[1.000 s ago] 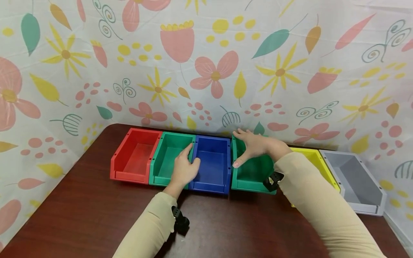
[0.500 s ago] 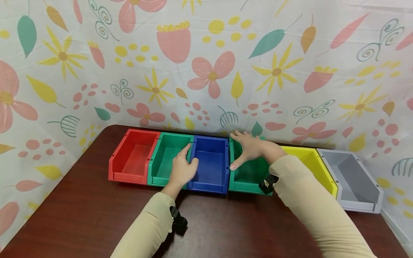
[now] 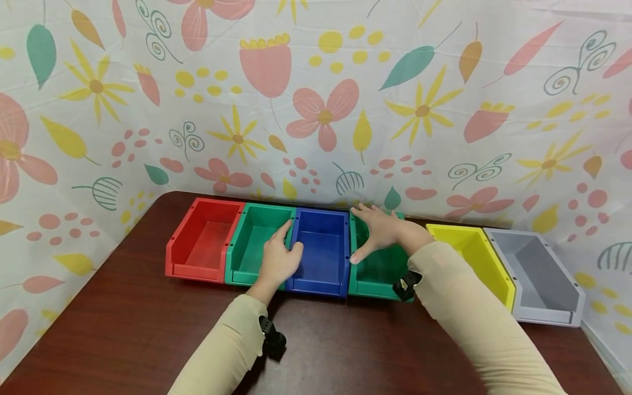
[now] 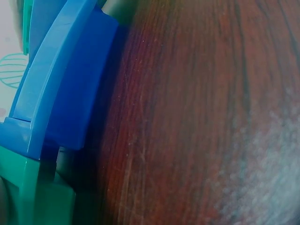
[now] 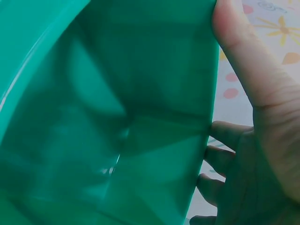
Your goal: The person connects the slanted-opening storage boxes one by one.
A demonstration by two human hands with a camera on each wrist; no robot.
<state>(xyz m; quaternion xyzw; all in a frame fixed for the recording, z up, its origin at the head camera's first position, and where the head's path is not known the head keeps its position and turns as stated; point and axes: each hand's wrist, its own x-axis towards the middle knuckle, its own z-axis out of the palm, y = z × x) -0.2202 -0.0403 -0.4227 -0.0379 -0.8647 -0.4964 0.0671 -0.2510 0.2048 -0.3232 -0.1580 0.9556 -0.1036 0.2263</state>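
Observation:
My left hand lies over the meeting rims of a green bin and a blue bin. Its index finger extends along the rim; the thumb stands apart over the blue side, and the other fingers are hidden. In the left wrist view the blue bin's front lip shows. My right hand is spread above a second green bin, just right of the blue one. Its thumb and fingertips touch the top of this bin's left wall, as the right wrist view shows.
A red bin stands at the row's left end. Past a gap on the right stand a yellow bin and a grey bin, partly behind my right sleeve. A dark wooden table carries everything, against a flower-patterned curtain.
The second green bin has shifted slightly left with my right hand, up close to the blue bin. More of the yellow bin shows. My left hand stays at the same rims.

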